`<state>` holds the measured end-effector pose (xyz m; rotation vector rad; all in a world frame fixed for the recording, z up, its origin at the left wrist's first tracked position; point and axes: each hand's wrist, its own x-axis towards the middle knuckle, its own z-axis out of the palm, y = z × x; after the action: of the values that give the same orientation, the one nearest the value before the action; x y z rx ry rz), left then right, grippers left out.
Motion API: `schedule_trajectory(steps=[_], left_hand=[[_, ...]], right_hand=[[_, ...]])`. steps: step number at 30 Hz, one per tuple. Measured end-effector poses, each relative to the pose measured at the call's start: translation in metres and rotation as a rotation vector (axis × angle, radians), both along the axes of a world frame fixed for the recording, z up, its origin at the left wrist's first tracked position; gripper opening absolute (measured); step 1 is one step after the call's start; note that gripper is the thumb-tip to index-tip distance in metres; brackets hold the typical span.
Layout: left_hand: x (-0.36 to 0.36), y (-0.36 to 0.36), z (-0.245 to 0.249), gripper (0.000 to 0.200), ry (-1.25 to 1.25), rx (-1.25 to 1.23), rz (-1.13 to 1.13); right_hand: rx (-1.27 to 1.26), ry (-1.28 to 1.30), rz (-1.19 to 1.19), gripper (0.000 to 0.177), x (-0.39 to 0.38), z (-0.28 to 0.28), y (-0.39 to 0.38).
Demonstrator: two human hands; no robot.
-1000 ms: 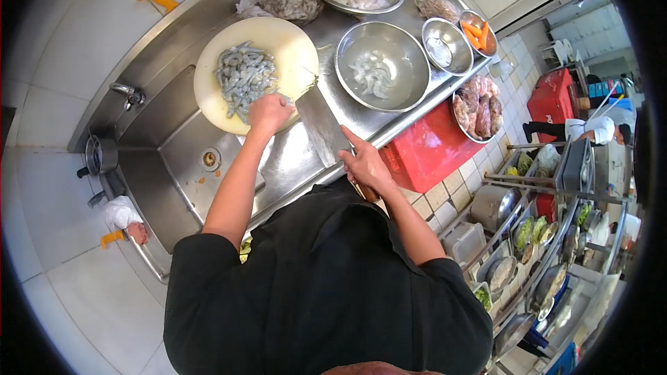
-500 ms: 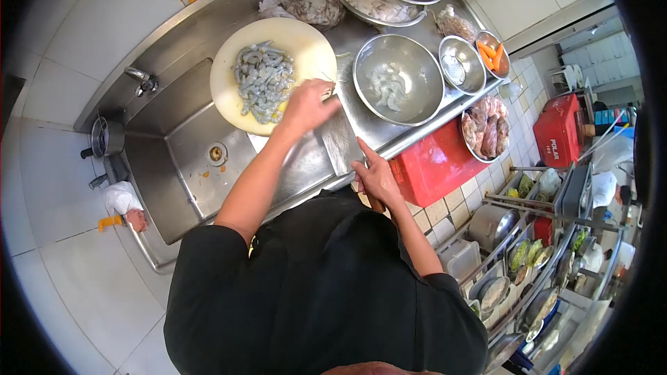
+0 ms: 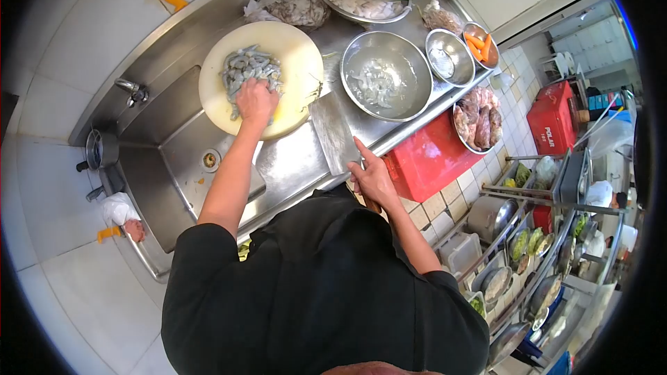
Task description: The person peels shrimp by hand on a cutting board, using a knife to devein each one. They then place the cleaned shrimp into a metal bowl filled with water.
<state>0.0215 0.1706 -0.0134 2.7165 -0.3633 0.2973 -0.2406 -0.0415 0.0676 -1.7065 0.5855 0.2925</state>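
Grey peeled shrimp [image 3: 243, 62] lie in a pile on a round, pale cutting board [image 3: 299, 55] beside the sink. My left hand [image 3: 257, 102] reaches down onto the near side of the pile, its fingertips hidden among the shrimp. My right hand [image 3: 372, 179] is wrapped round the handle of a cleaver [image 3: 333, 135], whose broad blade lies flat near the board's right edge. To the right, a steel bowl [image 3: 417, 101] holds water and several shrimp.
The sink [image 3: 149, 191] is at the left, below a faucet [image 3: 132, 90]. Small bowls, one with carrots [image 3: 478, 46], stand at the counter's right end. A red cooler [image 3: 427, 160] and a bowl of meat [image 3: 478, 121] are beyond the front edge.
My left hand has moved left from beside the blade onto the shrimp pile. More shrimp show in the bowl of water. The whole view has shifted slightly.
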Motion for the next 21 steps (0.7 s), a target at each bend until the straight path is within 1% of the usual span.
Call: schedule_trajectory(steps=[1, 4, 7, 10, 11, 14, 16, 21], left_hand=[[-0.002, 0.000, 0.005, 0.021, 0.025, -0.002, -0.012], [-0.023, 0.002, 0.018, 0.023, 0.082, 0.039, -0.248], [-0.040, 0.006, 0.010, 0.027, 0.261, 0.040, -0.307], [-0.039, 0.007, 0.006, 0.029, 0.245, -0.053, -0.305], [-0.037, 0.005, 0.002, 0.026, 0.270, -0.082, -0.299], [-0.032, -0.002, -0.007, 0.021, 0.339, -0.160, -0.249], [-0.034, -0.007, 0.004, 0.019, 0.390, -0.201, -0.190], [-0.033, -0.010, 0.007, 0.021, 0.439, -0.172, -0.132]], right_hand=[[0.009, -0.005, -0.005, 0.067, 0.000, 0.001, 0.000], [0.010, 0.000, -0.009, 0.067, 0.001, 0.001, -0.002], [0.023, 0.002, -0.002, 0.067, 0.009, 0.004, -0.003], [0.125, -0.002, -0.003, 0.069, 0.023, -0.003, -0.002], [0.170, -0.005, -0.003, 0.069, 0.029, -0.006, -0.002], [0.167, 0.012, 0.040, 0.070, 0.049, -0.007, -0.001], [0.206, 0.010, 0.036, 0.071, 0.060, -0.015, -0.002], [0.242, -0.004, 0.022, 0.073, 0.077, -0.028, -0.008]])
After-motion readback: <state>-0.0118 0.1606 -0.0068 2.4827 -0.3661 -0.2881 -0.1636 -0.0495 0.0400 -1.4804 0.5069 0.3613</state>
